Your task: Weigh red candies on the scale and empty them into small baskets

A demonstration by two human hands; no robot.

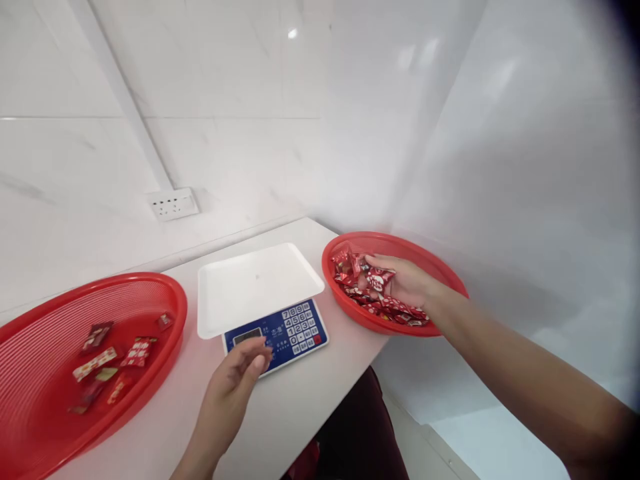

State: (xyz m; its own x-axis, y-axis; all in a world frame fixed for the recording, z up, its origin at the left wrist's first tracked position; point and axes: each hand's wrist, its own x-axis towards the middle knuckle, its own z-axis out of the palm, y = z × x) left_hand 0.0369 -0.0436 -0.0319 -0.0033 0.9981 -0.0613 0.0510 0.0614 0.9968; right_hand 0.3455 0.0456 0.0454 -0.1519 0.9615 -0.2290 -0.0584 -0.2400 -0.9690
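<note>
My right hand (407, 280) reaches into the red plastic basket (453, 287) at the right, its fingers around a red wrapped candy (379, 280). Other red-wrapped candies (395, 308) lie beneath and beside it; my fingertips are partly hidden among them. My left hand (235, 377) hovers over the front left of the digital scale (285, 333), near its display. Its fingers are loosely curled, with the thumb apart from them, and nothing shows in it. The scale's white weighing tray (257, 283) is bare.
A second red basket (173, 300) stands on the left with several wrapped candies (137, 351) in it. Both baskets and the scale rest on a white table (305, 407). A tiled wall with a socket panel (173, 204) runs behind; another wall is at the right.
</note>
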